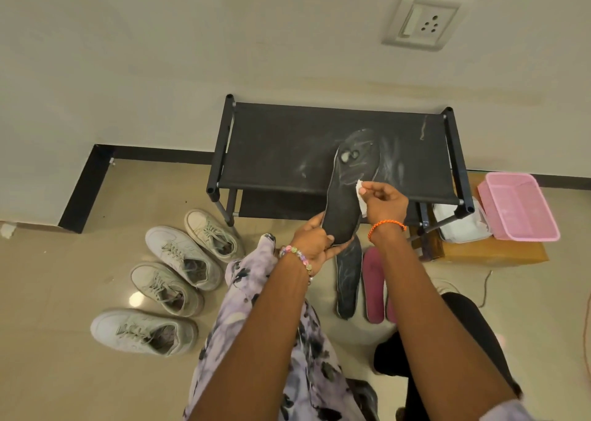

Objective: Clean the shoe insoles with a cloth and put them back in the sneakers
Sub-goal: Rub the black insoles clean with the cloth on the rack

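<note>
- Head view, looking down at both hands in front of a low black shoe rack [281, 145] set against the wall.
- Left hand [311, 240] closed around the heel end of a dark insole [347, 193]: thumb on the upper face, fingers wrapped under the edge.
- Insole is held in the air. Long axis runs near-vertical in frame and leans slightly right; heel toward the person, toe pointing away, over the rack's top shelf. Upper face toward camera, with pale smears and a light worn patch near the toe.
- Right hand [385, 201] pinches a small white cloth [361, 196] between thumb and fingertips, other fingers curled. Cloth is touching the insole's right edge about mid-length.
- Second dark insole [348, 284] lies flat on the floor just below the held one, roughly the same axis, toe end toward the rack.
- Two pink insoles [373, 284] just right of it, parallel; the right one is mostly hidden by the right forearm.
- Four pale sneakers [179, 280] on the floor to the left in a rough column, openings up, toes pointing up-left, well apart from the insoles.
- Pink basket [518, 207] on a brown box at the rack's right end.
- Rack top shelf shows whitish dusty marks.
</note>
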